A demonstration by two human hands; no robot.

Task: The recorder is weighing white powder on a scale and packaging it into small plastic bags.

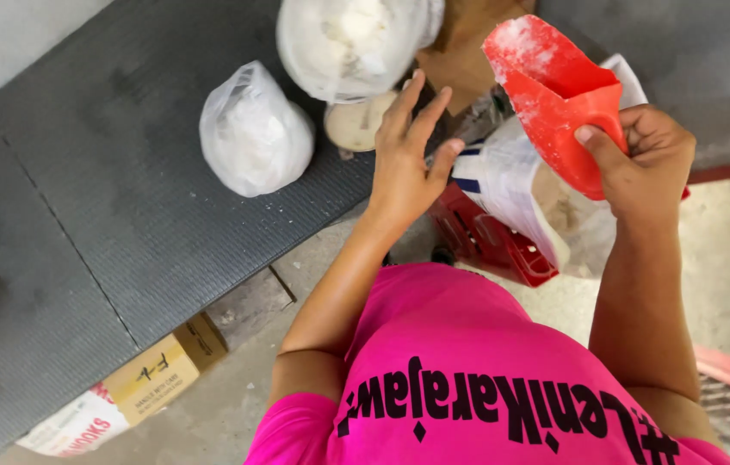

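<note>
Right hand (pixel 645 159) clenched round handle of red scoop (pixel 554 90), dusted white inside, raised above open white sack (pixel 511 185). Left hand (pixel 404 159) released, fingers spread, hovering near sack edge and tan round lid (pixel 355 125). Sack propped in red crate (pixel 485 241). Tied clear bag of white powder (pixel 253 133) resting on dark grey mat (pixel 107 207); bigger clear bag (pixel 348 43) behind it. Yellow-and-white cardboard box (pixel 137 387) with printed labels tucked low under mat edge, bottom left.

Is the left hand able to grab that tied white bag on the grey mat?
Probably yes. The left hand is open and empty, and the white bag sits close beside it on the grey mat with nothing between.
</note>
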